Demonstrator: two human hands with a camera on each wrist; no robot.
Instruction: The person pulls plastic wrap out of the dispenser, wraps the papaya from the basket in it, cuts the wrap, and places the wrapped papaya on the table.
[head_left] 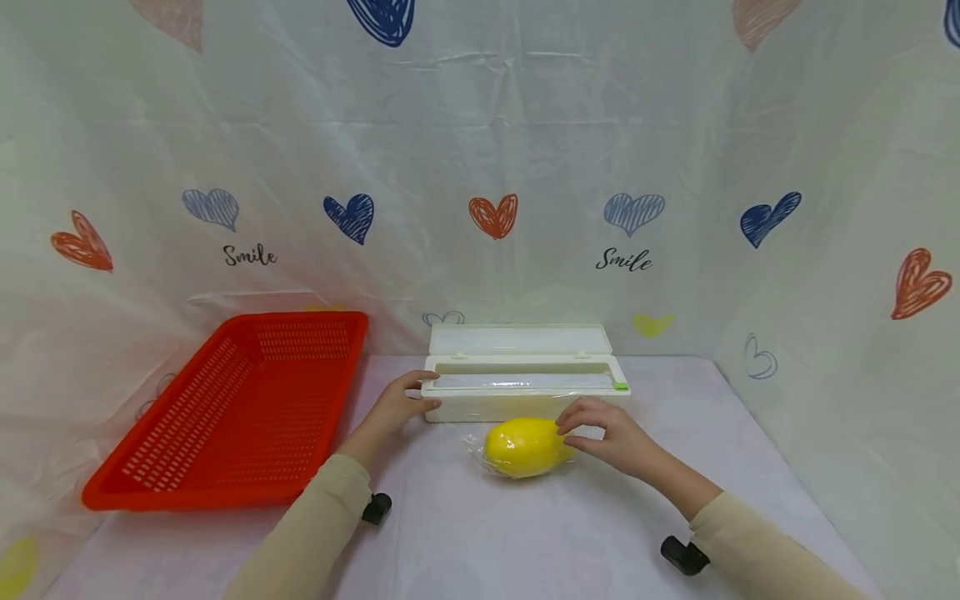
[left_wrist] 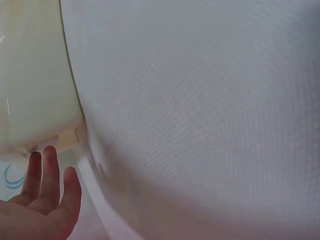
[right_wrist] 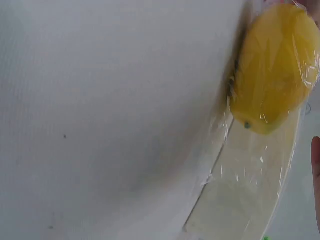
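A yellow oval fruit (head_left: 523, 447) wrapped in clear plastic film lies in front of a white cling film box (head_left: 487, 408). The box's lid (head_left: 517, 340) is raised, with a film roll (head_left: 525, 381) showing inside. My left hand (head_left: 397, 408) touches the box's left end, fingers near the top edge and thumb at the front. In the left wrist view, extended fingers (left_wrist: 50, 175) reach that end. My right hand (head_left: 603, 433) has bent fingers and a thumb at the fruit's right end, overlapping it. Only one finger (right_wrist: 316, 170) shows in the right wrist view, apart from the fruit (right_wrist: 272, 70).
A red plastic basket (head_left: 217, 496) stands at the left, close beside the left forearm. A green slider (head_left: 621, 386) sits at the box's right end. Clear film (right_wrist: 237, 175) extends from the fruit in front of the box. Behind the table hangs a heart-printed curtain (head_left: 420, 283).
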